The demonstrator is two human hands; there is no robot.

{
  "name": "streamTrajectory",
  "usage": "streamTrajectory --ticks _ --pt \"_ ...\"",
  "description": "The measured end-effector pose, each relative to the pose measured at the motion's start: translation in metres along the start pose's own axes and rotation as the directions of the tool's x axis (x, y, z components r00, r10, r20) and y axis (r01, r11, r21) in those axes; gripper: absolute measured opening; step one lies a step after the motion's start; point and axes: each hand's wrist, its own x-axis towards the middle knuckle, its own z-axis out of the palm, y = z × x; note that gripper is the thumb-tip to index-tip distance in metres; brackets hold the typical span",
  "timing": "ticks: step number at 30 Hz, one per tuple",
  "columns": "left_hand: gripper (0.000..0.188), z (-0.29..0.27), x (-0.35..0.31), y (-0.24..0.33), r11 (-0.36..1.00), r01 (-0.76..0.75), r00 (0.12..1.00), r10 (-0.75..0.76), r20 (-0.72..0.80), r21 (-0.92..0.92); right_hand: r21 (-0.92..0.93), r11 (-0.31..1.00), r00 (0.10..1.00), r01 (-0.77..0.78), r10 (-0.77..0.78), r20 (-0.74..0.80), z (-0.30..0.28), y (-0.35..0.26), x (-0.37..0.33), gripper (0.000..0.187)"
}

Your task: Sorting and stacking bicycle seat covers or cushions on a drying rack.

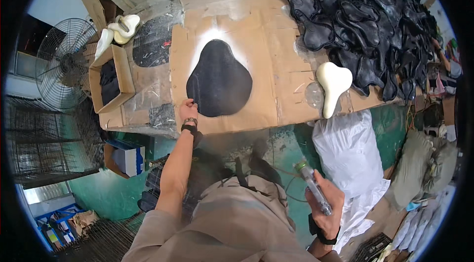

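Observation:
A flat black bicycle saddle cover piece (219,79), wide and rounded with a narrower far end, lies on the cardboard-covered table (266,99). White residue marks the cardboard around its far end. At the piece's near left corner, my left hand (188,111) is closed, fingers curled on the edge. Lower right, off the table's front edge, my right hand (327,202) grips a spray gun (314,188), whose grey, see-through cylinder has a green end. A cream saddle-shaped foam pad (334,87) rests on the table to the right.
Many black saddle covers (355,20) are heaped at the far right. An open cardboard box (112,79) with dark cloth and several cream foam pads (123,27) sit at the left, beside a wire-caged fan (66,64). A white sack (348,143) stands before the table.

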Motion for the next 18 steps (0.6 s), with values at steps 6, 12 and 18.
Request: streamTrajectory --ticks 6,12,18 --pt "0.044 0.017 -0.003 -0.008 1.0 -0.01 0.994 0.01 -0.106 0.005 0.028 0.999 0.993 0.027 -0.03 0.113 -0.012 0.021 0.001 0.059" --pt "0.043 0.029 0.005 -0.005 0.892 0.414 0.907 -0.42 0.004 -0.185 0.007 1.0 0.998 0.008 -0.008 0.067 -0.01 0.021 0.012 0.054" --pt "0.033 0.016 0.018 0.06 0.208 0.557 0.822 -0.28 0.497 -0.804 0.053 0.998 0.994 0.039 -0.045 0.104 -0.007 0.036 0.02 0.05"
